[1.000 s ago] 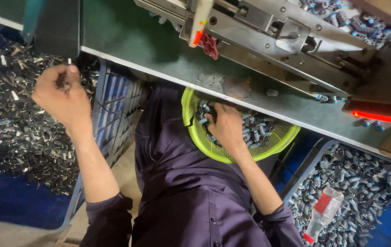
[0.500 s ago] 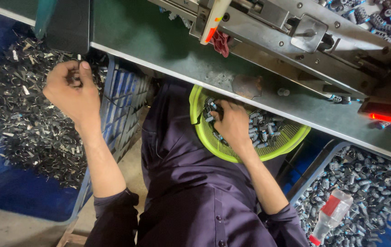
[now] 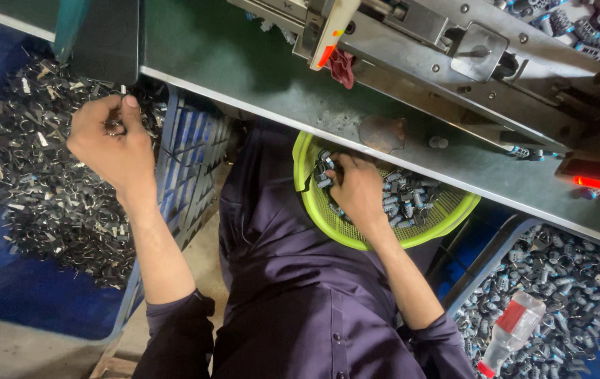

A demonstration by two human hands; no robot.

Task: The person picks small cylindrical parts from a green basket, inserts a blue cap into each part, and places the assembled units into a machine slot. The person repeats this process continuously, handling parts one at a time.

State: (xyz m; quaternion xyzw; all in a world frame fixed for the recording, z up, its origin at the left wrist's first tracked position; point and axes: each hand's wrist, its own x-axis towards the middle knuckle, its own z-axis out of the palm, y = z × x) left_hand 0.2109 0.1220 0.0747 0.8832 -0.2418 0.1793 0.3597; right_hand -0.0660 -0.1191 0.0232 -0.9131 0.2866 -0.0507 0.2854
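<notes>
My left hand [image 3: 110, 144] is raised over a heap of small grey metal clips [image 3: 33, 175] in a blue bin, its fingers pinched on several of those clips. My right hand [image 3: 356, 189] reaches into a yellow-green mesh basket [image 3: 314, 210] on my lap, fingers closed among small blue-grey cylindrical parts [image 3: 409, 200]. Both arms wear dark purple sleeves.
A green workbench [image 3: 244, 63] runs across the top, carrying a steel machine rail [image 3: 454, 63] and a red rag [image 3: 342, 67]. A blue crate [image 3: 188, 161] stands between the bins. At lower right, a bin of grey parts [image 3: 567, 295] holds a plastic bottle [image 3: 510, 330].
My left hand has lifted slightly from the clip heap with clips pinched. The right hand stays in the basket, shifting among the parts.
</notes>
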